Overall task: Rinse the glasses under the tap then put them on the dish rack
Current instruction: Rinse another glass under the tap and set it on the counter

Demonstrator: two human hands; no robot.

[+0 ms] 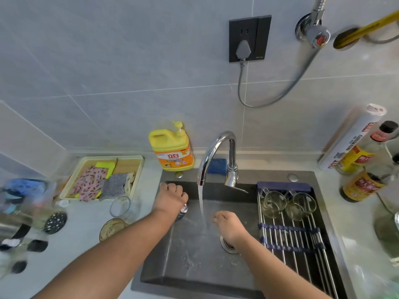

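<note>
Glasses (275, 205) are lying two side by side on the dish rack (291, 234). A third glass (120, 206) is standing on the counter (86, 244) left of the sink (194, 266). A fourth glass (182, 209), mostly hidden, is sitting inside the left hand's (170, 197) curled fingers. The right hand's (230, 226) fingers are curling loosely, holding nothing, beside the tap's (216, 147) stream.

Dish rack (289, 229) spanning the right side of the sink (183, 266): two glasses (275, 202) fill its far end (near bars free). The tap (216, 143) arches over the sink's far edge; near half open.
</note>
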